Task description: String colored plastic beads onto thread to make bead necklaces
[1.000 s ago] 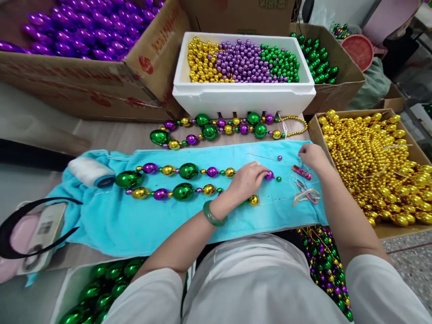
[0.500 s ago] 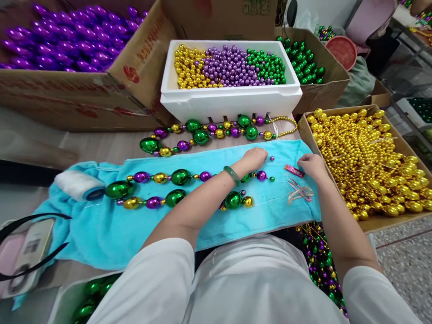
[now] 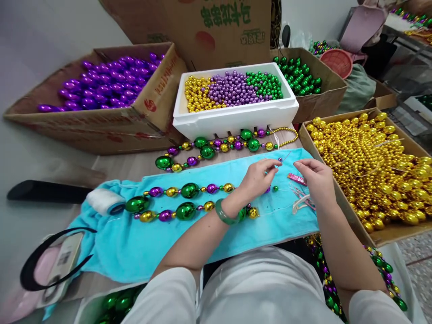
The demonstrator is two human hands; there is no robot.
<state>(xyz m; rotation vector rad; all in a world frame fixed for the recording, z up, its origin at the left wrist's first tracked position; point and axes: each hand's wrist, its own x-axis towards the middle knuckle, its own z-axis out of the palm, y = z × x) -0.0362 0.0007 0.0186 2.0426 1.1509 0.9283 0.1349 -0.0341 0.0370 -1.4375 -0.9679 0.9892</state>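
My left hand, a green bangle at its wrist, is closed at the fingertips on a small purple bead. A thin needle-like piece slants up beside the bead. To its right, my right hand pinches thumb and forefinger together; whatever is between them is too small to make out. Under the left arm, a strand of large green, purple and gold beads lies in a loop on the blue towel. One small green bead sits loose near the left hand.
A pink-red packet and thread snips lie by the right hand. Behind stand a white foam box of small beads and a finished-looking necklace. Cartons of purple beads and gold beads flank the towel. A thread spool lies left.
The small purple bead has come up from the towel to my left fingertips. Both hands have drawn closer together, the right one moving in over the packet. The camera view has shifted.
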